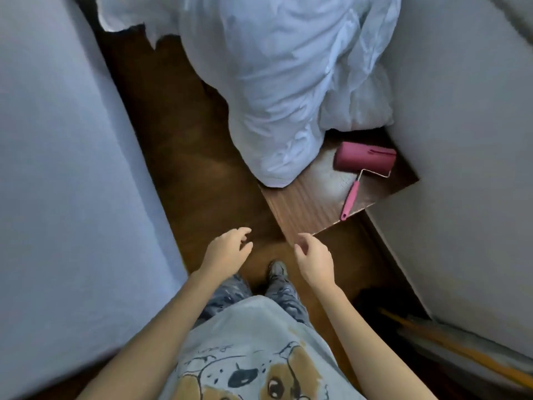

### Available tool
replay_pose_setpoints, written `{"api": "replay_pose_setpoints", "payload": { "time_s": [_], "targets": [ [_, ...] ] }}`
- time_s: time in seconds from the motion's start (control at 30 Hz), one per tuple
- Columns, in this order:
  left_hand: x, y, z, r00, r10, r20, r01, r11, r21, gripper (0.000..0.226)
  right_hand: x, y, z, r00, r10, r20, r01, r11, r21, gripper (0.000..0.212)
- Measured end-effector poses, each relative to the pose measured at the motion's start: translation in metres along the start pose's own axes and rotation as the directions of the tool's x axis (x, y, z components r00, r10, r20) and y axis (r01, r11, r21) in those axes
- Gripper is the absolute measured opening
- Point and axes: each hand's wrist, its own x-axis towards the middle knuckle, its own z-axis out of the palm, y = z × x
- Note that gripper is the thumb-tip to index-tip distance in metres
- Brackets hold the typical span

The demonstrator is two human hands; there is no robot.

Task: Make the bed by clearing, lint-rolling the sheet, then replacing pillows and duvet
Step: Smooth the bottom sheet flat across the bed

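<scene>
A pink lint roller [364, 161] lies on a low wooden surface [302, 206] at the right, its handle pointing toward me. A crumpled white duvet [282, 82] is heaped on that surface and spills toward the floor behind the roller. The bed with its pale sheet [57, 154] fills the left side. My left hand [229, 252] and my right hand [313, 258] hover in front of me over the floor, both holding nothing, fingers loosely apart. My right hand is below and left of the roller's handle, not touching it.
A narrow strip of dark wooden floor [184, 157] runs between the bed and a white wall [461, 168] on the right. My feet stand on it. A yellow stick [461, 350] lies along the wall at the bottom right.
</scene>
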Motion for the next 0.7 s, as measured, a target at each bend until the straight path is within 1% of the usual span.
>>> {"api": "replay_pose_setpoints", "payload": {
  "time_s": [0.07,0.13,0.2,0.27,0.37,0.47,0.6,0.7],
  "targets": [
    [-0.041,-0.036,-0.001,0.988,-0.139,-0.059,0.134,0.987,-0.091,0.039,-0.023,-0.019,0.020,0.993,-0.082,0.084,0.084,0.996,-0.025,0.033],
    [-0.078,-0.068,0.000,0.956,-0.269,-0.117,0.242,0.949,-0.201,0.039,-0.042,-0.039,0.043,0.966,-0.177,0.188,0.191,0.979,-0.064,0.032],
    [-0.112,-0.100,0.003,0.918,-0.363,-0.159,0.303,0.903,-0.305,0.039,-0.060,-0.061,0.067,0.923,-0.253,0.290,0.294,0.950,-0.107,0.031],
    [-0.147,-0.133,0.009,0.883,-0.429,-0.190,0.335,0.860,-0.384,0.038,-0.076,-0.084,0.092,0.884,-0.298,0.360,0.370,0.917,-0.150,0.030],
    [-0.193,-0.179,0.022,0.846,-0.495,-0.200,0.356,0.803,-0.479,0.037,-0.093,-0.112,0.134,0.854,-0.348,0.387,0.451,0.867,-0.214,0.029],
    [-0.254,-0.243,0.035,0.820,-0.542,-0.186,0.365,0.744,-0.560,0.036,-0.133,-0.148,0.197,0.836,-0.364,0.411,0.492,0.827,-0.270,0.030],
    [-0.339,-0.333,0.049,0.807,-0.559,-0.190,0.367,0.727,-0.581,0.037,-0.207,-0.188,0.288,0.820,-0.359,0.445,0.506,0.819,-0.272,0.031],
    [-0.393,-0.387,0.054,0.791,-0.579,-0.197,0.375,0.713,-0.592,0.037,-0.259,-0.207,0.342,0.792,-0.365,0.489,0.528,0.812,-0.249,0.031]
  ]
}}
